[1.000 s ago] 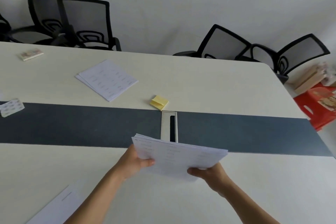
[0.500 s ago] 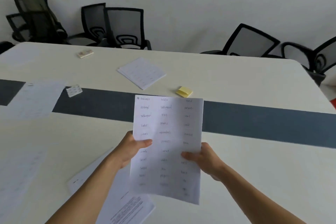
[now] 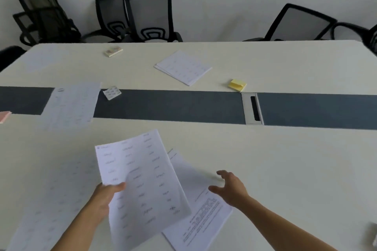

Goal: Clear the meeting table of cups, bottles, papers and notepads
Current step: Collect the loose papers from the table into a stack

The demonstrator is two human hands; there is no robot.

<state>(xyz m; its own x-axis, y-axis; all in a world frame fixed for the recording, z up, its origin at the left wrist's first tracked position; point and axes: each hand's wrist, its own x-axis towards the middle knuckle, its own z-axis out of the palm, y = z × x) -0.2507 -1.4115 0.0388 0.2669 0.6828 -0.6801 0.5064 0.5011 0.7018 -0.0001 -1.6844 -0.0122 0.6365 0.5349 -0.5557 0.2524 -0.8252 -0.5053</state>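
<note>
My left hand grips a stack of handwritten papers by its left edge, held above the near half of the meeting table. My right hand hovers open, fingers spread, just over a printed sheet that lies flat under and to the right of the stack. More papers rest on the table: a far stack, a sheet across the dark strip and a faint sheet at near left. A yellow sticky-note pad sits beyond the strip.
A small white card pack and a small pad lie on the left half. A pink item shows at the left edge. A cable slot cuts the dark strip. Black mesh chairs line the far wall.
My right hand has let go of the stack and moved right, opening over the printed sheet. My left hand alone now holds the stack, lower and tilted. The view turned left.
</note>
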